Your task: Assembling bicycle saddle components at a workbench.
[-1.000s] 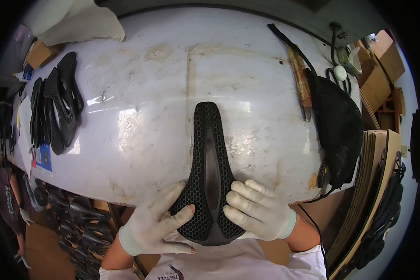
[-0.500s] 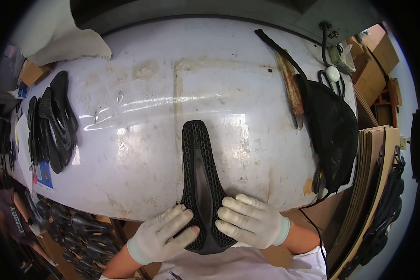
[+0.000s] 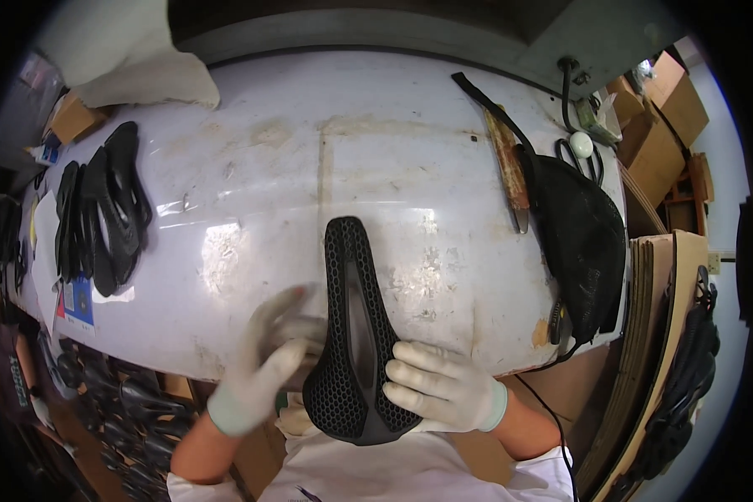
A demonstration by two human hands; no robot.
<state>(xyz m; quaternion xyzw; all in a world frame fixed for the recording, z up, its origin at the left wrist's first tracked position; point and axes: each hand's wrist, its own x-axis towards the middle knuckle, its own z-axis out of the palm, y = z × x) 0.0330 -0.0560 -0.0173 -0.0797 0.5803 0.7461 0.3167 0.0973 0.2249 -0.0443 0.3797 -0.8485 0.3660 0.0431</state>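
Observation:
A black bicycle saddle (image 3: 336,335) with a honeycomb-patterned top and a long central slot stands in front of me. Its narrow nose points toward the far side, and its wide rear is close to my body. My right hand (image 3: 443,385), in a white glove, grips the saddle's right wing, with the fingers over its edge and the thumb hidden. At the saddle's left side is my left hand (image 3: 263,360), also gloved and smeared by motion. Its fingers are stretched and apart from the thumb; whether they touch the saddle is unclear.
Several black saddles (image 3: 109,213) stand at the left of the white table (image 3: 251,184). To the right lie a black mesh bag (image 3: 581,243) and a worn wooden-handled tool (image 3: 509,159). Cardboard sheets (image 3: 657,335) lean beside the table. Another person's arm (image 3: 27,368) shows at far left.
My left hand has let go of the saddle's left wing and moved up and left, its fingers spreading. The right hand keeps its hold. The view has shifted slightly.

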